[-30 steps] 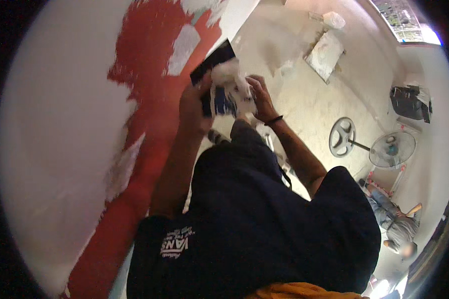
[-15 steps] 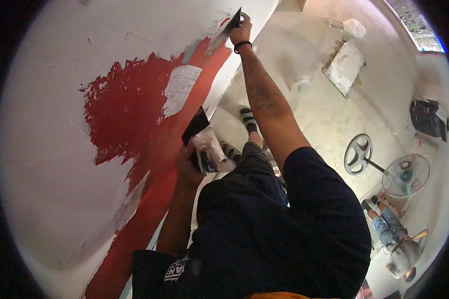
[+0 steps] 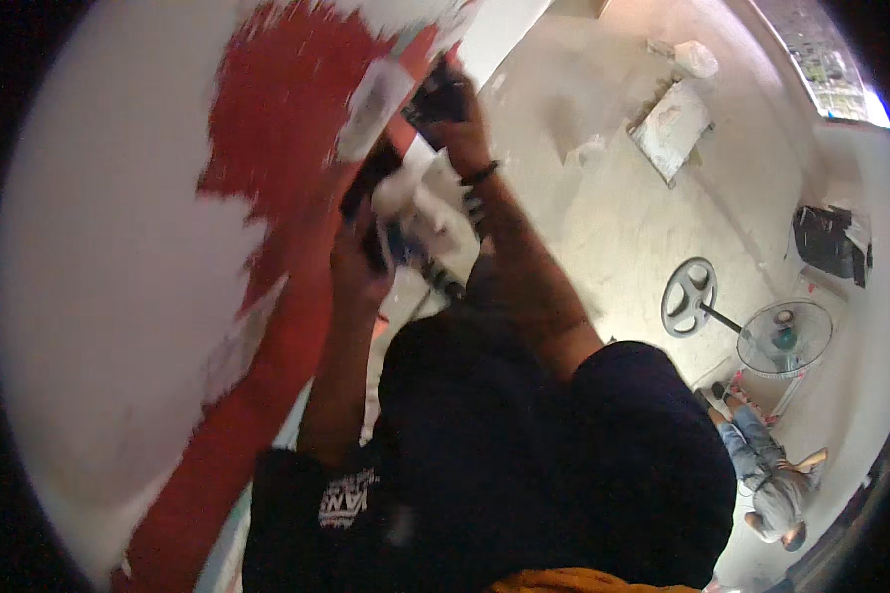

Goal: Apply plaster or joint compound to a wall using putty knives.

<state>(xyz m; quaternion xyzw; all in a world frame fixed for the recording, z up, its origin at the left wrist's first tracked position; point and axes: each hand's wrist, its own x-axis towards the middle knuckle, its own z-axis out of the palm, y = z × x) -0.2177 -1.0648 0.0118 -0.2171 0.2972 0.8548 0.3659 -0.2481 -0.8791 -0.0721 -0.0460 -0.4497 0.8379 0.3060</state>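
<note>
white putty-like paste (image 3: 403, 192) sits on a dark blade (image 3: 371, 178), which the left hand (image 3: 362, 259) grips from below, its forearm (image 3: 338, 371) running beside the red and white wall (image 3: 287, 128). the right arm (image 3: 536, 269) stretches farther forward, angled inward, and the right hand (image 3: 457, 127) appears wrapped around a dark tool (image 3: 435, 99), just beyond and right of the blade; blur hides the finger positions.

A dark tilted blade (image 3: 373, 176) bearing pale paste (image 3: 400, 190) lies near a blurred dark tool (image 3: 431, 102)
</note>
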